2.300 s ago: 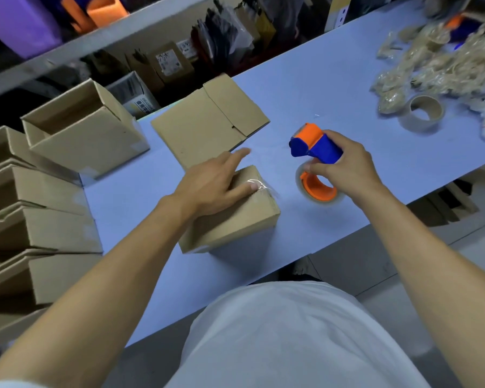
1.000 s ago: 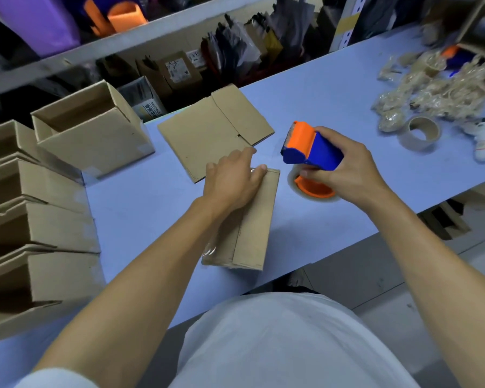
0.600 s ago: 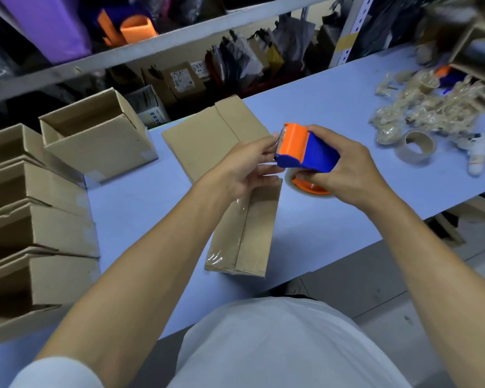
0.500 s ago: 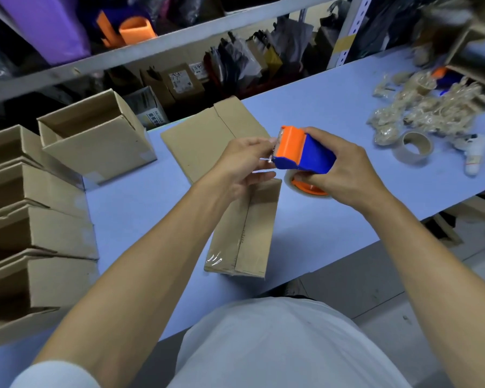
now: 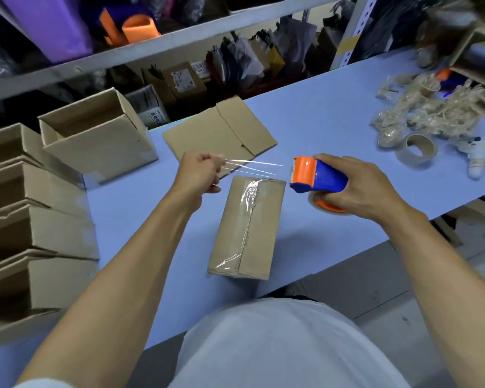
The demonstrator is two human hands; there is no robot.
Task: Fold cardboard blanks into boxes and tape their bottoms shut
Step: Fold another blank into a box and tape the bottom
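A folded cardboard box lies bottom up on the blue table, with clear tape along its centre seam. My right hand grips a blue and orange tape dispenser just above the box's far right corner. My left hand pinches the free end of the clear tape, which stretches taut from the dispenser across the air above the box's far end. A flat cardboard blank lies beyond the box.
Several open folded boxes are stacked at the left, one more behind them. A spent tape roll, crumpled tape scraps and a small white bottle lie at the far right. Shelving with goods runs along the back.
My left hand left the box, took the tape end at the dispenser and pulled it leftward. The dispenser moved right, so a strip now spans between my hands.
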